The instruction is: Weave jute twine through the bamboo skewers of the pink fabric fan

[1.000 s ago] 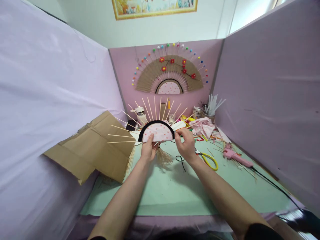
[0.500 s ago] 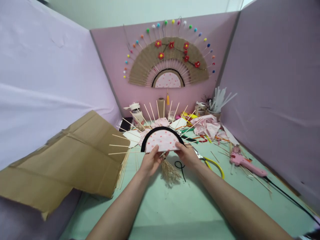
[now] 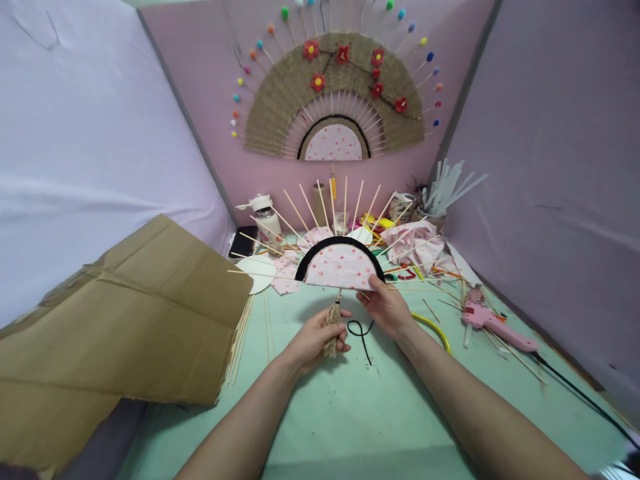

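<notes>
My right hand grips the lower right corner of a half-round fan base, thumb on its front. Pink spotted cloth covers the base, a black band runs round its curve, and thin wooden sticks fan outward from it. Below the straight edge hangs a straw-coloured tassel, tied with dark thread near its top. My left hand is closed around the tassel's strands. A loop of black cord lies on the table between my hands.
A pink glue gun lies at right with its cable. Yellow-handled scissors are partly behind my right forearm. Cardboard leans at left beside loose sticks. Cloth scraps and a bottle stand before a large decorated fan.
My left hand has left the base's lower edge and closed round the tassel, gathering its spread strands. The base has shifted slightly right and up in view; my right hand still holds it.
</notes>
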Tool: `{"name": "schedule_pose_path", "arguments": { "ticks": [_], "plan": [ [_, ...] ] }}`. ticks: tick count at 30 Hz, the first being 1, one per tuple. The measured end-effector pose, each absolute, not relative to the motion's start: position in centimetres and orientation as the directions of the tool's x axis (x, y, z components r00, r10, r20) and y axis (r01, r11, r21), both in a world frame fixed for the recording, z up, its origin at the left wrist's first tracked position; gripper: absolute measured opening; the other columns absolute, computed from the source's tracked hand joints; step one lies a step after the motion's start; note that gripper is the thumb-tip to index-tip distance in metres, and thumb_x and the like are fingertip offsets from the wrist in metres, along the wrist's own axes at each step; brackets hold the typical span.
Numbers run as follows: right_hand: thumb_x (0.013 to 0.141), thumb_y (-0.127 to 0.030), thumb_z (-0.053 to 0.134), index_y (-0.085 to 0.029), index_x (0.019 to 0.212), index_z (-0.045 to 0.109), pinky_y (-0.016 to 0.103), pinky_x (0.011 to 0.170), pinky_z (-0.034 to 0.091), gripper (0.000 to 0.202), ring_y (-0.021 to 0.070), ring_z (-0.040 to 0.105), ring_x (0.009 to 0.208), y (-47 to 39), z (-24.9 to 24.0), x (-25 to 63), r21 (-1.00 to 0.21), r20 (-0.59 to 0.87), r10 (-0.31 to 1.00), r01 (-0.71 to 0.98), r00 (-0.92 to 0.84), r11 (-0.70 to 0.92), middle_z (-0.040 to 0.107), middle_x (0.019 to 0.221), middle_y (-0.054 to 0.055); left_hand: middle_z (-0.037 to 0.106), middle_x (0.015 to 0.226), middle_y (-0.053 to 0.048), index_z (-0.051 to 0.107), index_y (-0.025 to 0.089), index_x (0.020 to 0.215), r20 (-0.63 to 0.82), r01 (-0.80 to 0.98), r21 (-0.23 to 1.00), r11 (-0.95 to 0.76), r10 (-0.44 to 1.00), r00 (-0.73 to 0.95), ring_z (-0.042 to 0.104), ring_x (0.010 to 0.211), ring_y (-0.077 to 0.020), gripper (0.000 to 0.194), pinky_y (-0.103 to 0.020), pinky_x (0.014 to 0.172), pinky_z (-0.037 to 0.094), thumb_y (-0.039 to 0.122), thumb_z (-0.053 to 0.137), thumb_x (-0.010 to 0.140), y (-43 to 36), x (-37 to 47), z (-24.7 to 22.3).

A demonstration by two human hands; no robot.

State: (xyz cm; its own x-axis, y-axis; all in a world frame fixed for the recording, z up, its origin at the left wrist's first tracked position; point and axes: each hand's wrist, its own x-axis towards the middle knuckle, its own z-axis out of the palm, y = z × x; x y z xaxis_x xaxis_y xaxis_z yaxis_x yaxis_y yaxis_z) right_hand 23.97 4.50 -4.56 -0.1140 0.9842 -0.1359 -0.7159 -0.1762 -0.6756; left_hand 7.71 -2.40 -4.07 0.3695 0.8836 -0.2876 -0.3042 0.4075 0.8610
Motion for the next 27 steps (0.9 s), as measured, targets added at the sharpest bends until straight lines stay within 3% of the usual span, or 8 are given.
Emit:
{"name": "schedule_pose_path", "arguments": {
  "ticks": [7,14,16,19,23,27],
  "plan": [
    [0.063,-0.028,0.078,-0.022,0.084,0.066,0.023,0.062,0.051,0.025,0.0112,0.064,0.07,5.2,-4.1,25.3,-0.651,-0.113,0.991,-0.748,-0.073,-0.129,0.072,0.082,-0.004,0.04,0.053,0.008,0.056,0.016,0.095,-0.308,-0.11,0.904,0.412,0.809,0.502,0.033,0.046,-0.0055,0.03,-0.026,0.062,0.044,0.042,0.056,0.08,-2.8,7.7,-4.2],
    [0.067,-0.03,0.075,-0.024,0.083,0.065,0.025,0.063,0.051,0.02,0.0113,0.064,0.069,5.8,-3.5,26.9,-0.633,-0.072,0.997,-0.773,0.007,-0.04,0.071,0.08,-0.004,0.06,0.069,-0.004,0.06,0.013,0.098,-0.389,0.209,0.919,0.335,0.672,0.63,0.052,0.054,-0.0097,0.04,-0.024,0.055,0.038,0.046,0.061,0.076,-2.6,6.6,-3.1],
    [0.068,-0.031,0.074,-0.025,0.086,0.066,0.026,0.065,0.051,0.02,0.0126,0.064,0.074,5.8,-3.2,27.1,-0.644,-0.047,0.999,-0.765,0.013,-0.021,0.072,0.084,-0.003,0.059,0.072,-0.002,0.059,0.015,0.102,-0.319,0.163,0.948,0.274,0.803,0.504,0.05,0.055,-0.0085,0.038,-0.023,0.055,0.036,0.042,0.062,0.075,-2.2,6.2,-2.9],
    [0.069,-0.032,0.074,-0.025,0.089,0.066,0.027,0.068,0.051,0.023,0.0144,0.065,0.08,5.5,-3.1,26.9,-0.684,-0.018,1.0,-0.729,-0.014,-0.023,0.071,0.092,-0.002,0.059,0.08,-0.002,0.058,0.017,0.104,-0.178,0.036,0.984,0.174,0.969,0.169,0.051,0.062,-0.0085,0.038,-0.022,0.057,0.036,0.039,0.063,0.074,-1.4,5.8,-3.1],
    [0.069,-0.031,0.074,-0.024,0.09,0.066,0.028,0.071,0.05,0.024,0.0164,0.064,0.086,4.8,-3.4,25.8,-0.734,-0.012,0.997,-0.676,-0.074,-0.059,0.07,0.1,0.0,0.062,0.105,-0.01,0.059,0.017,0.107,-0.039,-0.117,0.993,0.027,0.994,-0.1,0.056,0.096,-0.0174,0.044,-0.026,0.078,0.042,0.038,0.068,0.069,-0.5,5.4,-3.7],
    [0.07,-0.033,0.073,-0.022,0.091,0.067,0.03,0.073,0.05,0.025,0.0171,0.063,0.086,3.6,-3.7,24.4,-0.769,-0.008,0.983,-0.627,-0.182,-0.122,0.07,0.099,0.003,0.061,0.118,-0.013,0.059,0.016,0.109,0.067,-0.245,0.964,-0.104,0.985,-0.158,0.052,0.113,-0.024,0.049,-0.034,0.095,0.038,0.035,0.072,0.066,-0.6,5.4,-3.5]
  ]
}}
